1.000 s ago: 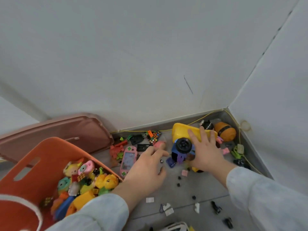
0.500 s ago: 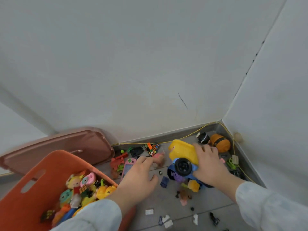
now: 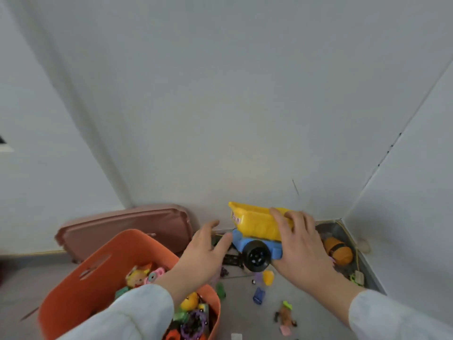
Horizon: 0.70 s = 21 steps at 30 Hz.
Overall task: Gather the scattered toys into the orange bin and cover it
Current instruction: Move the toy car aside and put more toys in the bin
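A toy dump truck with a yellow bed, blue chassis and black wheel is lifted off the floor. My right hand grips it from the right side, fingers curled over the yellow bed. My left hand hovers just left of the truck with its fingers spread and holds nothing. The orange bin stands at the lower left, with several small toys inside; my left sleeve covers part of it. A brownish-pink lid leans against the wall behind the bin.
Small toys lie scattered on the grey floor: an orange ball with a black band in the corner, a yellow piece, a blue piece, a small brown figure. White walls meet at the right corner.
My right hand has lifted the dump truck off the floor, up and toward the bin. My left hand has risen from the floor toys and opened beside the truck.
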Motion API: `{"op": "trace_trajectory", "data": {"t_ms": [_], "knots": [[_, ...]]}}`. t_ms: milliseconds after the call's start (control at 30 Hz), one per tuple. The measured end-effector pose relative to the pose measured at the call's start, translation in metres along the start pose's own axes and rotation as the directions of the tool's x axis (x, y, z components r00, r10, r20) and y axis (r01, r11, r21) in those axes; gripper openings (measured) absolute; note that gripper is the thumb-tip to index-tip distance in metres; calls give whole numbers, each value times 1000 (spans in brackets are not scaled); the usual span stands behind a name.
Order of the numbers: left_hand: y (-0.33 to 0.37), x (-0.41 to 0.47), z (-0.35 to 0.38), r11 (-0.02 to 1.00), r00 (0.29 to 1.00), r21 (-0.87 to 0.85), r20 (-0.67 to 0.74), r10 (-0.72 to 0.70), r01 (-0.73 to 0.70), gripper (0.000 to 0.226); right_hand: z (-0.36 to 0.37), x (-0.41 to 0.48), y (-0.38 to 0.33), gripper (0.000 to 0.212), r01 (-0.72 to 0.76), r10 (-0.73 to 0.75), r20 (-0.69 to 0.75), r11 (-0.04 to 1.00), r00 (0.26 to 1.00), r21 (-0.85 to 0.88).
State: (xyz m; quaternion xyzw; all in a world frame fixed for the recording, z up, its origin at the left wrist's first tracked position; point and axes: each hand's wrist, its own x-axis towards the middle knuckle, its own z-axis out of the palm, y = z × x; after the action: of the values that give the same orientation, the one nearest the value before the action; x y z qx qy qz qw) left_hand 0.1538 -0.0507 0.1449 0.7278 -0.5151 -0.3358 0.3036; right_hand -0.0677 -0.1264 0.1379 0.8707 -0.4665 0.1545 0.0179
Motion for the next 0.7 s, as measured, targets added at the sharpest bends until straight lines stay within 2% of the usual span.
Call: {"op": "trace_trajectory", "data": {"t_ms": [67, 133, 200, 267, 300, 400, 433, 500, 567, 633, 700], "knots": [[5, 3, -20, 963, 988, -231, -40, -150, 137, 69, -8, 9, -29, 93, 78, -78, -30, 997, 997, 20], [6, -1, -43, 820, 954, -508, 11, -299, 263, 84, -15, 20, -61, 95, 121, -118, -55, 992, 991, 44], [9, -14, -69, 619, 938, -709, 198, -285, 338, 82, -17, 28, -89, 100, 161, -159, -81, 987, 984, 21], [0, -18, -92, 442, 912, -801, 315, -263, 404, 77, -15, 34, -113, 106, 255, -259, -93, 966, 961, -51], [-9, -20, -105, 421, 907, -809, 314, -280, 410, 68, -13, 36, -127, 106, 302, -307, -88, 951, 948, -62], [-43, -26, -137, 394, 920, -838, 288, -267, 377, 19, -6, 34, -164, 103, 409, -409, -20, 913, 913, -4], [-58, -30, -149, 392, 924, -848, 261, -278, 357, 13, -4, 34, -175, 102, 430, -431, 11, 902, 902, 43], [-82, -41, -173, 410, 928, -846, 234, -290, 341, 25, -2, 37, -188, 97, 395, -407, 22, 898, 913, 193], [-103, -56, -192, 435, 935, -838, 223, -275, 328, 50, 1, 43, -199, 93, 254, -318, 83, 867, 945, 430], [-119, -69, -201, 462, 937, -825, 214, -277, 325, 69, 8, 42, -209, 94, 86, -259, 184, 767, 948, 635], [-141, -78, -204, 524, 942, -796, 171, -287, 304, 73, 23, 37, -229, 92, -87, -228, 309, 660, 923, 746]]}}
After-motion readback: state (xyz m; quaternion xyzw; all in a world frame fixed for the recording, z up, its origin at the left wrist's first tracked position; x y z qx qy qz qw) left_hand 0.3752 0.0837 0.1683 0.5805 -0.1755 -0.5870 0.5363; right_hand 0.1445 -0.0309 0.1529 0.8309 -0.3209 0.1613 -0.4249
